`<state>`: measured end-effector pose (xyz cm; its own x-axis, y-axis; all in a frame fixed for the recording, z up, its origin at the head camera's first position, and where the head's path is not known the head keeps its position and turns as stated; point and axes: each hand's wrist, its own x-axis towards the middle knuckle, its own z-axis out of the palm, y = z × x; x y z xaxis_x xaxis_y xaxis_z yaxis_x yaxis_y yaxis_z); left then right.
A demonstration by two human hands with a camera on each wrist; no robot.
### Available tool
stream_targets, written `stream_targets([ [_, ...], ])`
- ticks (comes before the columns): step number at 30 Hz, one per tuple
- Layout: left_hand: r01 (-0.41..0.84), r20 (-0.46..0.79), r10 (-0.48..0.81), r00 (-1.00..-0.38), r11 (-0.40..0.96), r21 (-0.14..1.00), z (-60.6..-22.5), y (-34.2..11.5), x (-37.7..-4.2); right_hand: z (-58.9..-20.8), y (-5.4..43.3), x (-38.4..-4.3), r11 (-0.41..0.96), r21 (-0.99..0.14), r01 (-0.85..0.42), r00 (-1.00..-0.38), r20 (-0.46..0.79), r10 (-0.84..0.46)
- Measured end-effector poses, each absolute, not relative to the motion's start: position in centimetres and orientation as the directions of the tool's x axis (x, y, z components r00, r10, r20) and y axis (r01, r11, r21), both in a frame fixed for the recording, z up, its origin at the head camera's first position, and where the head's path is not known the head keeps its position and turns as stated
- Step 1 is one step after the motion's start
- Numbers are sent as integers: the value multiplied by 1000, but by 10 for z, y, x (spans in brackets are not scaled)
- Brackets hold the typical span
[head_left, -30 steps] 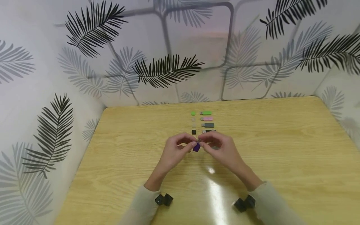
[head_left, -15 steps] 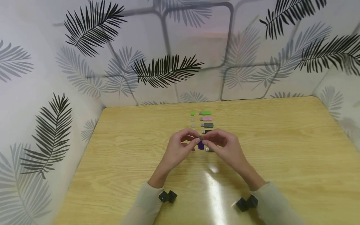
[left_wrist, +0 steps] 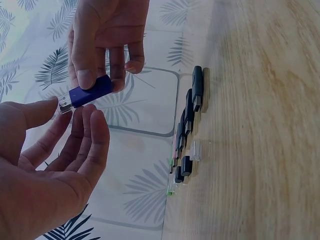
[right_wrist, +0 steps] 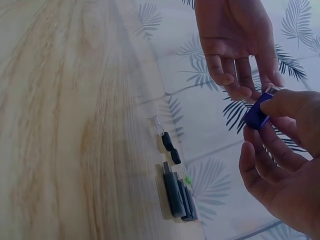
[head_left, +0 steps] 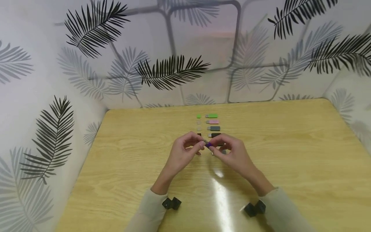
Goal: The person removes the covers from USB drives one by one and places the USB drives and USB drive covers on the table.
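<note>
Above the table, a purple USB flash drive is held between my two hands. My left hand pinches its metal plug end, where a clear cap shows between thumb and fingers in the left wrist view. My right hand grips the purple body between thumb and fingers. In the right wrist view the drive tilts, its plug end pointing up toward the left fingertips. The other fingers of both hands curve loosely around nothing.
Beyond my hands, several USB drives lie in a column, including a green one, a pink one and a grey one. Their caps, such as the green cap, line up to the left. A patterned wall borders the wooden table.
The purple drive has turned from hanging downward to lying slantwise, its body toward the right hand. My right fingers have shifted onto the body; the left hand has barely moved.
</note>
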<state>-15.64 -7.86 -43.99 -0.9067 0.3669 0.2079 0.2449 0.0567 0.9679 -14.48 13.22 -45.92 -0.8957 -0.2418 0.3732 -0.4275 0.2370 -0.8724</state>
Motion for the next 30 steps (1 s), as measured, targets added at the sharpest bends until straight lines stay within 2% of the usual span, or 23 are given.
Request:
stream_targets([
  [10,224,169,362,-917,115,968,-444,-80,-156,-459,135,-147,310,-788,-532,-841,449,-301],
  [20,219,148,381,-913,149,964,-447,-83,-157,-458,140,-148,294,-851,-435,-885,344,-314],
  [30,185,132,408,-903,91,979,-449,-82,-156,-461,143,-147,264,-850,-455,-876,374,-304],
])
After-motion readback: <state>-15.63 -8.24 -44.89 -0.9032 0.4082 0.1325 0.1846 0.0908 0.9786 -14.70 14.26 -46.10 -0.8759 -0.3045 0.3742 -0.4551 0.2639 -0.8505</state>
